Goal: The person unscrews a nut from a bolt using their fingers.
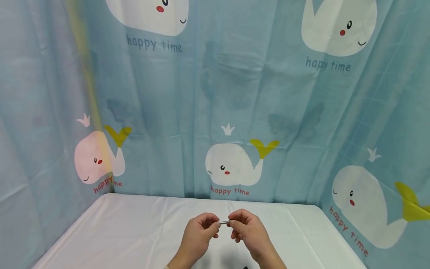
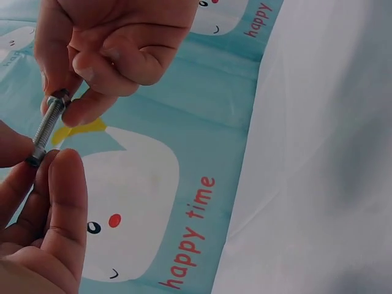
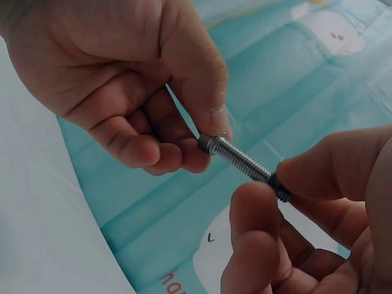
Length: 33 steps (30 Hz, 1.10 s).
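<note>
A silver threaded bolt spans the gap between both hands, raised above the white table. My left hand pinches its head end between thumb and fingers. At the other end, my right hand pinches a nut, with a short bit of thread showing past it in the right wrist view. The left wrist view shows the same bolt slanting between the fingertips, its bare thread visible along the middle. Fingers partly cover both ends.
A white cloth covers the table. Light blue curtains printed with white whales surround its back and sides. A small black item peeks in at the bottom edge of the head view, mostly cut off.
</note>
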### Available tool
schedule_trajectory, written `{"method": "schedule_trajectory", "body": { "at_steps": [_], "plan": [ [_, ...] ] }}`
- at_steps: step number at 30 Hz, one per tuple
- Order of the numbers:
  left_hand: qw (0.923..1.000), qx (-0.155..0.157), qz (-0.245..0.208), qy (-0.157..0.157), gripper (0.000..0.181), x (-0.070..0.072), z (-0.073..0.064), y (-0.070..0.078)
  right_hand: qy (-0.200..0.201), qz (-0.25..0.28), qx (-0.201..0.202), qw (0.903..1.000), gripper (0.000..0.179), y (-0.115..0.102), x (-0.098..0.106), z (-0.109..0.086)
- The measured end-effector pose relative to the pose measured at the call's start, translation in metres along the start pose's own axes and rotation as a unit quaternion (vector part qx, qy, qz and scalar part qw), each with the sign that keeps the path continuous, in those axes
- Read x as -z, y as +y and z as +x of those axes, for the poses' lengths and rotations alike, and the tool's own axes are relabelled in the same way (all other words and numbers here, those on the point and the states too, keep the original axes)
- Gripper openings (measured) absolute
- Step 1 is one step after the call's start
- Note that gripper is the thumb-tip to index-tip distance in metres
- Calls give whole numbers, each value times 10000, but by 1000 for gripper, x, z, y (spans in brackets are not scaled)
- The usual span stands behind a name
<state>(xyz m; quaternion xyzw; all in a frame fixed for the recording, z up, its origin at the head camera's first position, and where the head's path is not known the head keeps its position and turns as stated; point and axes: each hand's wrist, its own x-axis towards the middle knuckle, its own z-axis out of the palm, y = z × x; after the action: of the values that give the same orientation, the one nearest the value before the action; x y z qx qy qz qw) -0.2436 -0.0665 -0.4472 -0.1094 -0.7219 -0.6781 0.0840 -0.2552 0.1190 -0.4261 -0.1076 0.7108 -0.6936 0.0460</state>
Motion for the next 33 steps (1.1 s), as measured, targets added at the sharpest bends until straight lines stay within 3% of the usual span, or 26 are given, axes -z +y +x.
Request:
{"method": "schedule_trajectory", "body": {
  "at_steps": [12,24,33],
  "plan": [
    [9988,-56,-405,-257,12,2,2,-1,18,86,22,10000,17,0,0,-1],
    [9999,-52,-75,-145,11,4,0,-1,-223,196,-184,9994,26,0,0,-1],
    [9999,-61,10,-94,13,5,1,-1,-206,-16,-59,9998,23,0,-2,-1]
  ]
}}
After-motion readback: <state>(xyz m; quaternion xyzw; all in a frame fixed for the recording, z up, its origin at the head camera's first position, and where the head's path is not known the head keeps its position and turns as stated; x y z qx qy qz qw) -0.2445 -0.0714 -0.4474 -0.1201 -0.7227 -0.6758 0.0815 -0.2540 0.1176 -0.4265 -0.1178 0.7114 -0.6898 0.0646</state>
